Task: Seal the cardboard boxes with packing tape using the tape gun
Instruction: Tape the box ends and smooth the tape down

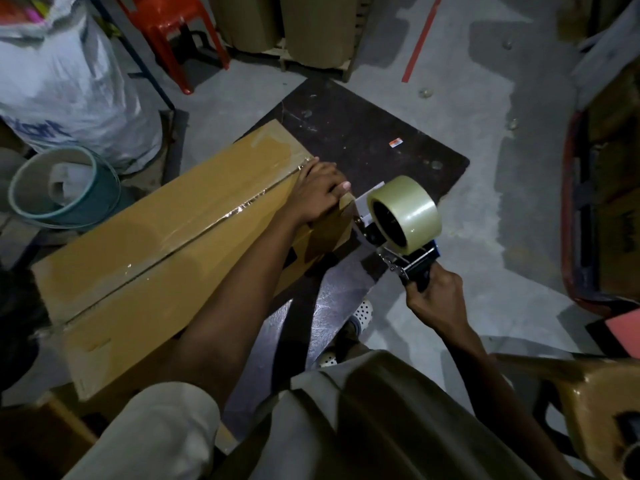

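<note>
A long brown cardboard box [145,258] lies across a dark mat, with shiny clear tape running along its centre seam. My left hand [320,194] lies flat on the far right end of the box top, fingers spread, thumb at the corner. My right hand [433,294] grips the dark handle of the tape gun [398,237]. The gun carries a big roll of clear tape [403,213] and its front end sits against the right end face of the box, just below my left thumb.
A dark mat [374,147] lies on the grey concrete floor. A white sack [69,84] and a teal bucket [65,185] stand at left. A red plastic chair [173,29] and brown paper rolls are behind. A tan chair [588,393] is at lower right.
</note>
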